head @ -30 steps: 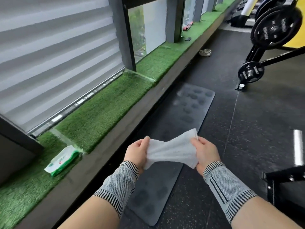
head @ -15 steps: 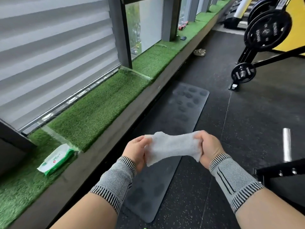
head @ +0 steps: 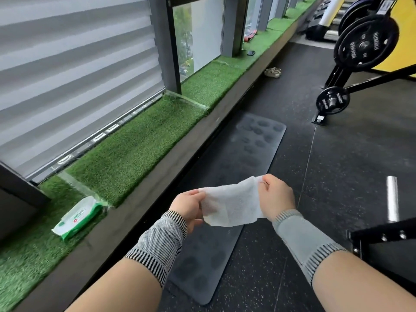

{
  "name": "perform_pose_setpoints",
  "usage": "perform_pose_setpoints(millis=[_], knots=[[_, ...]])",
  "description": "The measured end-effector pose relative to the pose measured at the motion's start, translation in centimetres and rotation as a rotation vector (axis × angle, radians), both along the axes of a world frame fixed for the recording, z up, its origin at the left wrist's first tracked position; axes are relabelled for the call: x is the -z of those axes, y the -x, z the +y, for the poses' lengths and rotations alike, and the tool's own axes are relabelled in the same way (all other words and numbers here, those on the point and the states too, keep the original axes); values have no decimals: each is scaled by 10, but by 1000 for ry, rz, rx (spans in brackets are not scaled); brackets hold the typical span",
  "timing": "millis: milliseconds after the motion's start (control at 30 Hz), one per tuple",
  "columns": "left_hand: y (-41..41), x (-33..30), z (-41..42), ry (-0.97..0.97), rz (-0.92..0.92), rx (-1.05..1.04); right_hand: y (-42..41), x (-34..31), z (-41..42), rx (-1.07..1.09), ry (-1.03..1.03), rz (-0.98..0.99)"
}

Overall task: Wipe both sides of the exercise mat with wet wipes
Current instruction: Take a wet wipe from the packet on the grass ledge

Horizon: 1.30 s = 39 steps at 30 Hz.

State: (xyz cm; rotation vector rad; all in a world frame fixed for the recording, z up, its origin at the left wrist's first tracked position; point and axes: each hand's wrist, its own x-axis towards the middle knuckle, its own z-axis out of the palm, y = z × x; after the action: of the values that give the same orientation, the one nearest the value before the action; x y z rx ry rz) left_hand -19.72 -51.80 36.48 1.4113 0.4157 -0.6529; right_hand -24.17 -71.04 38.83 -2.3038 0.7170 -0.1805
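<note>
Between the left hand [head: 188,204] and right hand [head: 276,196], a pinched wet wipe [head: 231,204] is spread; below, the exercise mat [head: 227,199] looks unwiped.

Dark speckled rubber floor [head: 337,176], raised ledge of green artificial turf [head: 139,149] along tall windows [head: 198,34], grey striped blind [head: 74,70] lowered, daylight outside, black weight plates [head: 364,41] on a rack, yellow wall [head: 405,41] behind

The one camera sits on my head, looking forward and down, tilted slightly left. My hands [head: 189,206] [head: 278,197] are close beneath it, the mat [head: 249,152] runs away along the floor, and the window ledge [head: 139,140] fills the left.
</note>
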Motion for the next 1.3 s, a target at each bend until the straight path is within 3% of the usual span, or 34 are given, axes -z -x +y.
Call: perform_pose_setpoints(millis=[133,233,467,533,667,867,967,1067,1300], knots=[[-9,-5,8,170,-28,-136,-4,-31,-7,89,-1014,-181],[-14,-3,12,269,0,-184,-10,-33,-15,41,-1224,-176],[-9,-7,13,354,208,-99,-12,-3,-20,59,-1102,-73],[-9,-5,17,367,241,-99,-9,4,-21,45,-885,-19],[-6,0,17,337,258,-61,-7,10,-16,-61,-244,112],[-3,-4,-3,330,216,51,-12,-20,44,-446,-11,132],[-5,-12,-9,330,241,110,-11,-13,65,-602,-76,245],[-5,-11,-9,249,249,140,-11,-12,64,-568,-336,338],[1,-1,-8,315,134,234,-10,-7,56,-428,-705,225]])
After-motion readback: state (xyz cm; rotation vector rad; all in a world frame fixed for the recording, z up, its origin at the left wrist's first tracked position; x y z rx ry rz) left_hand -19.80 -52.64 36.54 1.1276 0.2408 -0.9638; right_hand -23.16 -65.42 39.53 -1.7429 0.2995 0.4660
